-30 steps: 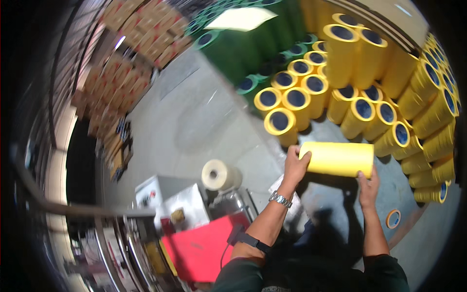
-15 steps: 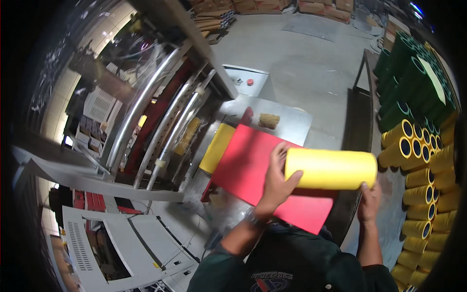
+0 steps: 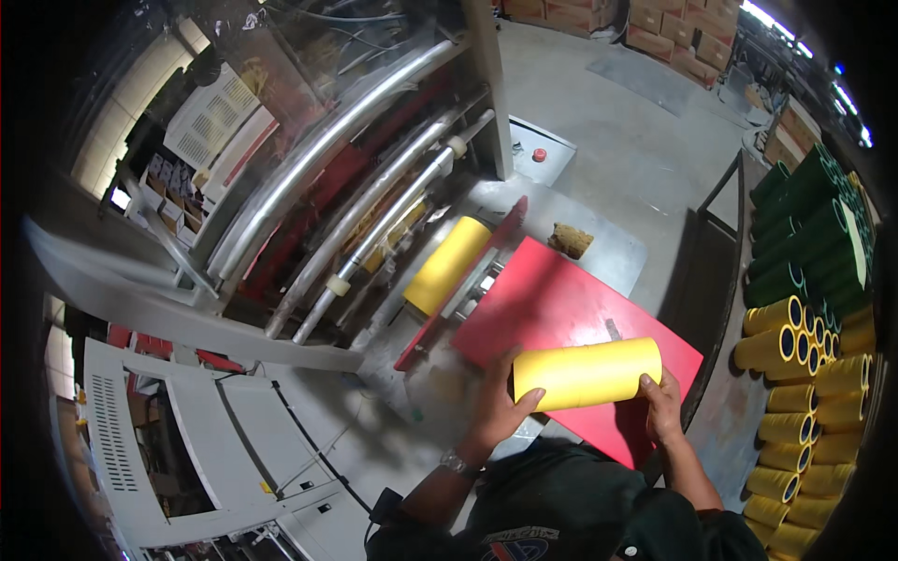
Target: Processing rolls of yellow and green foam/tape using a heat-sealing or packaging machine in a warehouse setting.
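Observation:
A yellow cylinder (image 3: 587, 374), smooth on its side, lies level between my two hands above a red board (image 3: 571, 309). My left hand (image 3: 496, 402) grips its left end, thumb on the near side and the other fingers partly hidden behind. At the other end my right hand (image 3: 662, 404) holds it with the thumb on the near face and fingers underneath. Another yellow roll (image 3: 448, 266) lies in the machine beyond a narrow upright red strip (image 3: 468, 280). A brown block (image 3: 569, 240) sits on the metal plate past the board.
Left is a machine with long metal rollers (image 3: 327, 187) and a grey frame (image 3: 281, 344). A control box (image 3: 543, 154) with a red button stands beyond. To the right, a bench carries stacked green tubes (image 3: 809, 238) and yellow tubes (image 3: 790, 430). Cartons (image 3: 678, 37) are stacked at the back.
Both hands have brought the yellow cylinder down and nearer my body, its right end now tipped slightly up. The view has turned, and a gap now shows between the red board and the strip.

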`<state>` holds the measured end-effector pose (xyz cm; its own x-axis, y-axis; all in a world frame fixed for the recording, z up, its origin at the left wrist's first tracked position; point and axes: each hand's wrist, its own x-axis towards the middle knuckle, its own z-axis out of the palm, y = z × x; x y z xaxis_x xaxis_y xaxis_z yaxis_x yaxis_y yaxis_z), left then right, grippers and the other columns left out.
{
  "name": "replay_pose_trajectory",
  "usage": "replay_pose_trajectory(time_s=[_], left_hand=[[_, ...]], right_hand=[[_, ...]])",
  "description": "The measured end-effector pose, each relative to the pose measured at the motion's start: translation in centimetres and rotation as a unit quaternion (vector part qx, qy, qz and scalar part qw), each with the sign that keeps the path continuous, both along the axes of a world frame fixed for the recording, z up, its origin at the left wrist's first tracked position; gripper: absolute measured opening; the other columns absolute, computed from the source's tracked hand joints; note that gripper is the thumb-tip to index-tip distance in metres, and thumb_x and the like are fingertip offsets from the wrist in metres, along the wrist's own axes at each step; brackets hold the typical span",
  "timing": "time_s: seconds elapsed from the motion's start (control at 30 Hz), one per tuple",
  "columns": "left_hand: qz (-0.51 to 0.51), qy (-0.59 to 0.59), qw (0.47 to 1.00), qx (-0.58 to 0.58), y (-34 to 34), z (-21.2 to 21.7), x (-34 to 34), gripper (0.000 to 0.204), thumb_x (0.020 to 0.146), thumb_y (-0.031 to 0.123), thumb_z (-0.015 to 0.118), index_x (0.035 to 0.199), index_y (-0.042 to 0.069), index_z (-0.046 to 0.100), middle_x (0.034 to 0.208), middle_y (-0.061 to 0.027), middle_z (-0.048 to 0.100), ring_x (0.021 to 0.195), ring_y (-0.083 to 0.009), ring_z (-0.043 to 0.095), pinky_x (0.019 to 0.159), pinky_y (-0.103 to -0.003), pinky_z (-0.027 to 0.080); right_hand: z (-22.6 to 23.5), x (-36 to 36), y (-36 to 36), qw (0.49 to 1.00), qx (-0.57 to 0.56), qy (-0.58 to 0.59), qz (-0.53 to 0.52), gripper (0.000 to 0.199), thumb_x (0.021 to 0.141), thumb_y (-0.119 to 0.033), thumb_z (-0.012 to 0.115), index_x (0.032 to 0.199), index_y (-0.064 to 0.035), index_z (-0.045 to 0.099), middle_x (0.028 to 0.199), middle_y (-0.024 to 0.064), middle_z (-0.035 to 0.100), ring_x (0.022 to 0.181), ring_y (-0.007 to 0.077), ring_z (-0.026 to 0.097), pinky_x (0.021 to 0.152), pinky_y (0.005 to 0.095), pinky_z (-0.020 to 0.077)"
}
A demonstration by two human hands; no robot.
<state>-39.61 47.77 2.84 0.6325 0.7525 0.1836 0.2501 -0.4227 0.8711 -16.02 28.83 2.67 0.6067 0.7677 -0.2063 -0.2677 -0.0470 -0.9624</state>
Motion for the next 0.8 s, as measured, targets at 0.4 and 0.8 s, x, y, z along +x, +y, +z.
replay_pose_trajectory(time_s=[0.4,0.8], left_hand=[[0.038,0.019,0.999,0.002,0.5,-0.4,0.8,0.073,0.075,0.021,0.081,0.139,0.006,0.048,0.128,-0.0205,0.057,0.12,-0.0395,0.056,0.1,-0.046,0.047],[0.004,0.027,1.0,-0.002,0.6,-0.1,0.2,0.09,0.071,0.022,0.087,0.146,0.005,0.04,0.137,-0.0219,0.052,0.126,-0.0419,0.052,0.104,-0.049,0.045]], right_hand=[[0.9,1.1,1.9,0.999,-0.034,-0.018,0.003,0.037,0.098,-0.024,0.062,0.125,0.0018,0.061,0.109,0.0077,0.069,0.1,0.0165,0.064,0.093,0.0336,0.0478],[0.8,1.6,3.4,0.998,-0.035,-0.053,-0.02,0.05,0.096,-0.026,0.065,0.135,0.0014,0.051,0.125,0.0107,0.06,0.118,0.0205,0.056,0.105,0.0363,0.0408]])
